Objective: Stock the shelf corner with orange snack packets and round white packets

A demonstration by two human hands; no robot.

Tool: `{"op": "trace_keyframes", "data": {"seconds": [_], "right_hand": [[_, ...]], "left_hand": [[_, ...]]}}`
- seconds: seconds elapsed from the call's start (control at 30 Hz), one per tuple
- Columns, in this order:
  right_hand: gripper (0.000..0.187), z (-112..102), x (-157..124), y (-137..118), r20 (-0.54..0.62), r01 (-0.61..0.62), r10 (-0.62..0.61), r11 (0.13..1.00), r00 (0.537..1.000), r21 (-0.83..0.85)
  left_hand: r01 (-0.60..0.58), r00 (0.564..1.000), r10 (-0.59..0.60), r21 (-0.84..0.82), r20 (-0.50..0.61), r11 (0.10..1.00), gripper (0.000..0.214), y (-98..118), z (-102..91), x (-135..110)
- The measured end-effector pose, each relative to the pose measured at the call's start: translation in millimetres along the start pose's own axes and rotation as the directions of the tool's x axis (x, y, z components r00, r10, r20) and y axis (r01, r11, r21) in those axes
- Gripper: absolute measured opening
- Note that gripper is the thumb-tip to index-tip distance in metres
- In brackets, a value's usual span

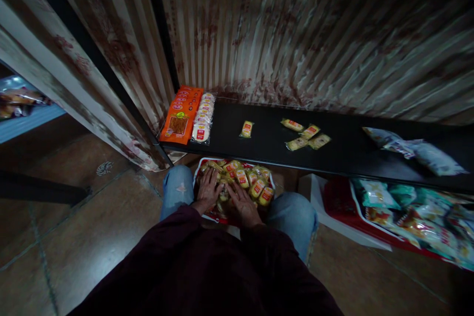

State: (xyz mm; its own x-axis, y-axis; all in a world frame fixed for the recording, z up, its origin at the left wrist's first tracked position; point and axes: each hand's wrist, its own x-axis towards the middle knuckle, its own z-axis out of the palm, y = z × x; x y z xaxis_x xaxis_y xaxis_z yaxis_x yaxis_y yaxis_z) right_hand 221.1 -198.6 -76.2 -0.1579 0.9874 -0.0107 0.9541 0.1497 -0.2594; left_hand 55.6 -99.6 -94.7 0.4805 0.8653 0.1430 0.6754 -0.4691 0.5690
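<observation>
A box [202, 168] heaped with small yellow snack packets [255, 185] sits between my knees on the floor. My left hand [208, 190] lies on the packets at the box's left side, fingers spread. My right hand [242, 202] rests on the packets in the middle, fingers stretched flat. Neither hand visibly grips a packet.
A black shelf [340, 150] runs ahead, bearing an orange packet [181, 114], a sleeve of round biscuits [203, 118], several loose yellow packets [303, 136] and pale bags [425, 153]. Below right lies a box of green and mixed snack bags [407, 210]. Corrugated metal wall behind.
</observation>
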Motion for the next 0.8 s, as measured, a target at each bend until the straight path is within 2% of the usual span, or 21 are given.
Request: {"op": "trace_keyframes", "data": {"seconds": [0.2, 0.53, 0.67, 0.8], "right_hand": [[0.063, 12, 9, 5, -0.125, -0.105, 0.108, 0.994, 0.986, 0.026], [0.049, 6, 16, 3, -0.312, -0.132, 0.107, 0.990, 0.944, -0.059], [0.045, 4, 18, 4, -0.393, -0.194, 0.174, 0.981, 0.903, -0.011], [0.039, 0, 26, 6, -0.426, -0.287, 0.285, 0.956, 0.858, 0.061]], "left_hand": [[-0.060, 0.998, 0.061, -0.039, 0.012, 0.997, 0.053, 5, -3.4, -5], [-0.057, 0.998, 0.059, -0.119, 0.011, 0.991, 0.056, 6, 2.4, 2], [-0.046, 0.999, 0.047, -0.109, 0.008, 0.993, 0.057, 7, 0.4, 12], [-0.101, 0.994, 0.103, -0.071, 0.023, 0.992, 0.050, 12, -4.7, 19]]}}
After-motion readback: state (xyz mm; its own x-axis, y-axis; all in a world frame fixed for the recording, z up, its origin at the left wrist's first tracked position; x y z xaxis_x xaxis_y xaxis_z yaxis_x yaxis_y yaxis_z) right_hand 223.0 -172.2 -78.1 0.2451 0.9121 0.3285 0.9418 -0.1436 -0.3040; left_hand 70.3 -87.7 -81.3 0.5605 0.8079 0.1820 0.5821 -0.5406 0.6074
